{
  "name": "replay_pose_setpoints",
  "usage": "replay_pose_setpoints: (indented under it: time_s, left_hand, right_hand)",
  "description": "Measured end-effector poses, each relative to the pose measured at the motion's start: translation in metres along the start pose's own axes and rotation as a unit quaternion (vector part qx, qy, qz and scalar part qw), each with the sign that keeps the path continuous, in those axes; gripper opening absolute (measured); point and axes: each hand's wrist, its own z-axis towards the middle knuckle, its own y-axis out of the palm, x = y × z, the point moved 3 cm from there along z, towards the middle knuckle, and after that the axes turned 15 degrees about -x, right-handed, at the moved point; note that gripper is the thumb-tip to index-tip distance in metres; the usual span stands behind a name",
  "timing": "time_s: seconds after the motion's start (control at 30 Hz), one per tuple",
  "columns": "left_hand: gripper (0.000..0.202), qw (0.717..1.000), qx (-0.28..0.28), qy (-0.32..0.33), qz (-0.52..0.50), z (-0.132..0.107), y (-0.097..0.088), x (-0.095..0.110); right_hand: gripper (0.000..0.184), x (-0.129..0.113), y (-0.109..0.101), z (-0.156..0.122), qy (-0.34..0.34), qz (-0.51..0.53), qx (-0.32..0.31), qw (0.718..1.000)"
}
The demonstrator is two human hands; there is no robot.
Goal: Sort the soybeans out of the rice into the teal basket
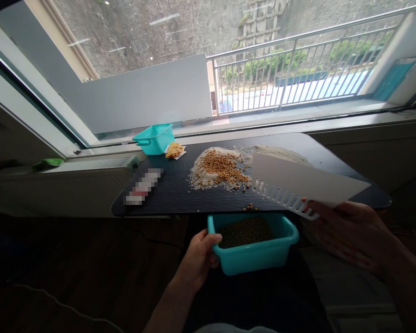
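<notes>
My left hand grips the left end of a turquoise plastic bin, thumb over the rim. Small round beans, dark in the shade, cover the inside of the bin, which sits just below the table's near edge. In my right hand is a white plastic sheet with a row of slots along its lower edge, tilted above the table's right part. Left of the sheet, soybeans lie on and among white rice grains. A few loose soybeans rest near the edge.
The dark table stands against a window. Behind the sheet spreads another pale grain heap. A second turquoise bin stands at the back left, beside a crumpled yellowish item. A blurred-out flat item lies at the left.
</notes>
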Motion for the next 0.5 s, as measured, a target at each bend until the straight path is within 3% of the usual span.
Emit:
replay_pose_setpoints:
  time_s: [0.17,0.5]
  left_hand:
    - [0.035,1.000,-0.005,0.002,-0.002,0.000,-0.002,-0.002]
    - [0.034,1.000,-0.006,0.006,-0.004,-0.002,0.002,0.001]
  right_hand:
    - [0.045,-0.005,0.004,0.017,0.016,0.001,0.033,0.999]
    - [0.051,-0.004,0.010,0.024,-0.014,-0.006,-0.017,1.000]
